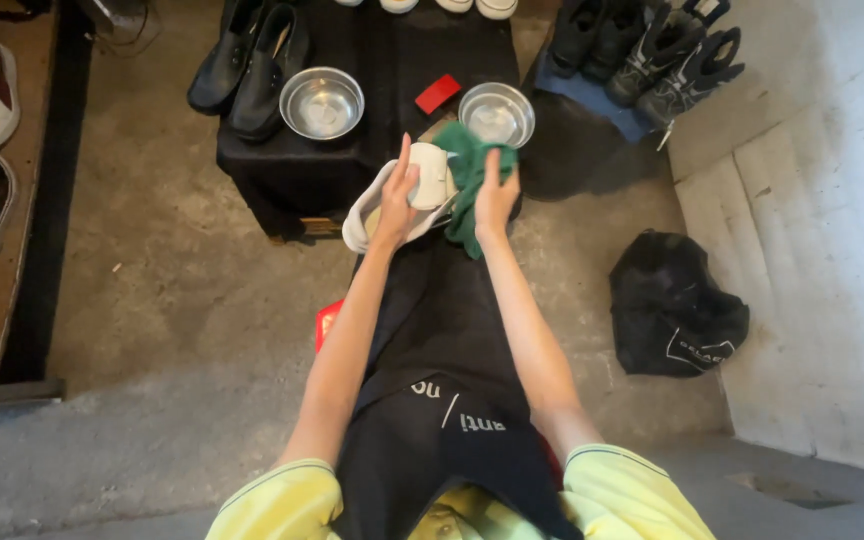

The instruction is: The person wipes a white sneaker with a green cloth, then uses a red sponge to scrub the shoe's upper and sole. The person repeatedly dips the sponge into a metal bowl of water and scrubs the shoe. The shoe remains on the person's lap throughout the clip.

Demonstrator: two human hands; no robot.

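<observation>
Concrete floor, left hand (398,197) gripping white shoe (430,180), right hand (495,193) pressing green cloth (467,170)

One view only, from a camera on the person's head. It looks steeply down and forward along both outstretched arms, so the yellow sleeves (592,495) and dark apron (442,340) fill the bottom edge, close to the lens. The hands sit near frame centre, farther off. Beyond them, toward the top edge, stands a low black table (292,165). The concrete floor (172,300) spreads to both sides, with a pale wall (832,250) at right.
</observation>
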